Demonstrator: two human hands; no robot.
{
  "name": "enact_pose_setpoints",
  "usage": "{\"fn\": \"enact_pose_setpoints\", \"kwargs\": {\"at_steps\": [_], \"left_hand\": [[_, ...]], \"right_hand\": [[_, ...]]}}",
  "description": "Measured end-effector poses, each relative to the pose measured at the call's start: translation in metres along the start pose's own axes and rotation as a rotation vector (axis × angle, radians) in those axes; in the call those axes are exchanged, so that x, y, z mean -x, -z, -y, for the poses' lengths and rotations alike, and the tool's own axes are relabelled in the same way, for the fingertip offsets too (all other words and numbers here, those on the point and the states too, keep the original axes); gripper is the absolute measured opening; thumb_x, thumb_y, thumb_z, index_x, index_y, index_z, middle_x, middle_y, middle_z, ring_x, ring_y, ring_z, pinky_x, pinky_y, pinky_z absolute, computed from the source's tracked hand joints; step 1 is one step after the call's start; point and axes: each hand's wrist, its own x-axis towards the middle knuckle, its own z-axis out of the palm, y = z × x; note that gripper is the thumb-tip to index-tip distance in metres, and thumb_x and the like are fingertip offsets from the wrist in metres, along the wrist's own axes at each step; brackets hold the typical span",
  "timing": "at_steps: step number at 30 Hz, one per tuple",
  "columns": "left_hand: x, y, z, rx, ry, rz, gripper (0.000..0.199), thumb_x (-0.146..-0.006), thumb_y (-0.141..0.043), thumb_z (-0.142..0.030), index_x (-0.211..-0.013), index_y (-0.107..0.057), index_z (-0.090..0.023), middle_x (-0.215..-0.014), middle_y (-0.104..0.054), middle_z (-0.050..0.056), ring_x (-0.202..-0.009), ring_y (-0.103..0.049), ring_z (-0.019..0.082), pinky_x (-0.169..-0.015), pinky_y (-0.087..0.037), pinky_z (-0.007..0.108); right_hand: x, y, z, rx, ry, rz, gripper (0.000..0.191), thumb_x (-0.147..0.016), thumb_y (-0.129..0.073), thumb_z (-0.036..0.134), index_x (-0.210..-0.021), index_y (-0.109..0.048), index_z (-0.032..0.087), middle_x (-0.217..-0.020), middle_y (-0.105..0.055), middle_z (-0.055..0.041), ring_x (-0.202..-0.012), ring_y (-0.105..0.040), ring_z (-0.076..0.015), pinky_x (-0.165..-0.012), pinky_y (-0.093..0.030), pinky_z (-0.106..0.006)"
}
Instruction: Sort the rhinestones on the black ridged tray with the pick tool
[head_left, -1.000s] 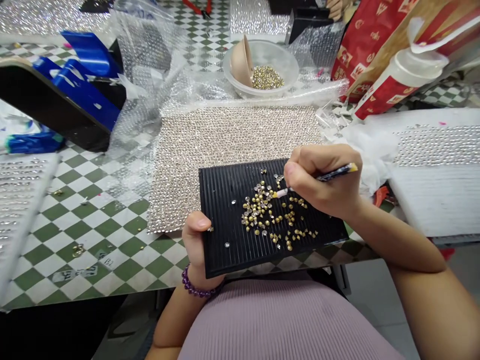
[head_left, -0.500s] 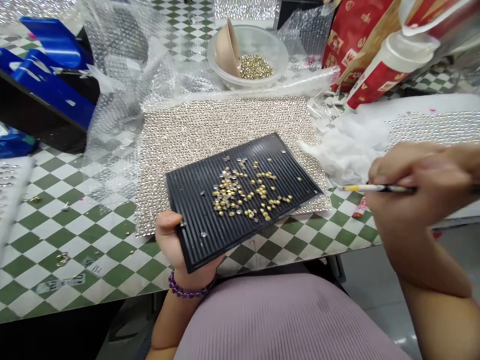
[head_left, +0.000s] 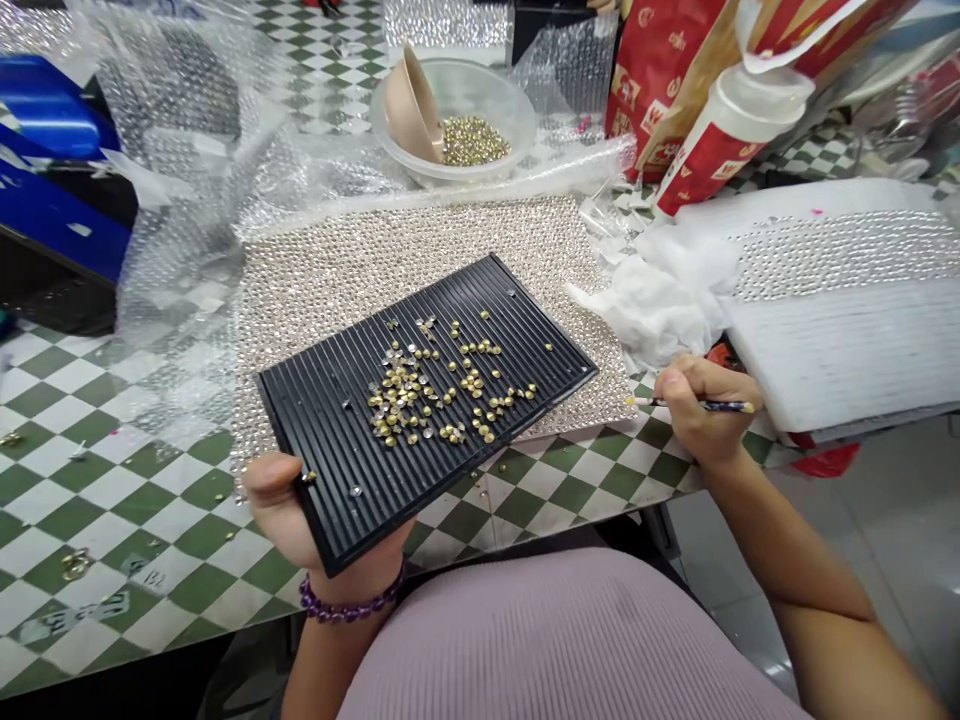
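- Ridged black tray (head_left: 517, 300), centre of frame, tilted; loose gold and clear rhinestones (head_left: 405, 395) on top, ridges probably stop them rolling
- Left hand (head_left: 281, 505) clenched on tray's lower corner, steadying it
- Right hand (head_left: 705, 410) grasping pencil-style picker (head_left: 731, 406), lower right, clear of tray
- Rhinestone sheet (head_left: 360, 270) under tray; bowl (head_left: 450, 120) upper centre

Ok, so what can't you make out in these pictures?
Head view:
Fingers of the left hand: hidden under the black ridged tray.
Studs: too small to tell which way up each lies.
Tip of the stick in the right hand: too small to tell its material.
Bowl contents under the beige cup: hidden by it.
Red bag: cut off by the top edge.
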Motion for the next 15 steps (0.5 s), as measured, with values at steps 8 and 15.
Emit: {"fn": "enact_pose_setpoints", "kwargs": {"at_steps": [8, 15], "left_hand": [[0.0, -0.002, 0.0, -0.014, -0.012, -0.013, 0.049, -0.072, -0.033, -0.034, -0.11, -0.063, -0.03, -0.105, -0.07, 0.003, -0.109, -0.059, 0.03, -0.095, -0.047, 0.051], [0.0, 0.01, -0.001, -0.016, 0.03, 0.071, 0.043, -0.069, -0.046, -0.033, -0.108, -0.065, -0.031, -0.104, -0.07, 0.002, -0.108, -0.06, 0.031, -0.093, -0.049, 0.051]], "right_hand": [[-0.001, 0.0, 0.0, -0.053, 0.073, -0.038, 0.039, -0.076, -0.056, 0.005, -0.048, -0.032, 0.018, -0.046, -0.044, 0.0028, -0.043, -0.047, -0.0119, -0.043, -0.035, -0.029], [-0.001, 0.001, 0.001, -0.041, 0.069, -0.058, 0.039, -0.078, -0.056, 0.009, -0.047, -0.034, 0.019, -0.047, -0.047, 0.0024, -0.042, -0.046, -0.0121, -0.043, -0.035, -0.03]]}}
